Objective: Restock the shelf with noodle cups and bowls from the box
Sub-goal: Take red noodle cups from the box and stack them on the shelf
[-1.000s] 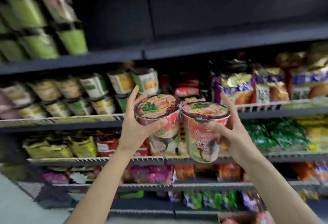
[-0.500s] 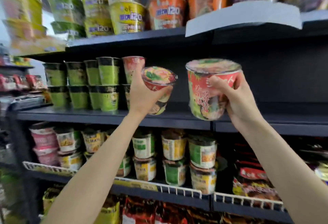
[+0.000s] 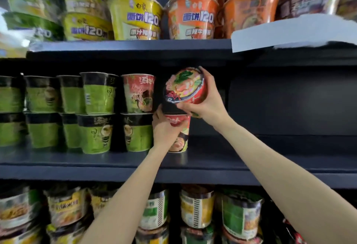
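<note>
On the left of the middle shelf [image 3: 193,162] stand stacked green cups [image 3: 96,112], then a red cup [image 3: 138,95] on top of one. Just beside them the left hand [image 3: 164,129] has its grip closed around the lower red cup [image 3: 178,133], which rests on the shelf. The right hand [image 3: 204,100] grips the upper red cup [image 3: 184,87], tilted above it. Set down crooked, it could slide off and topple.

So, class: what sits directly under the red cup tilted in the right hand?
Another red cup stands on the dark shelf, gripped by the left hand. Its lid is hidden by the tilted cup and right hand.
</note>
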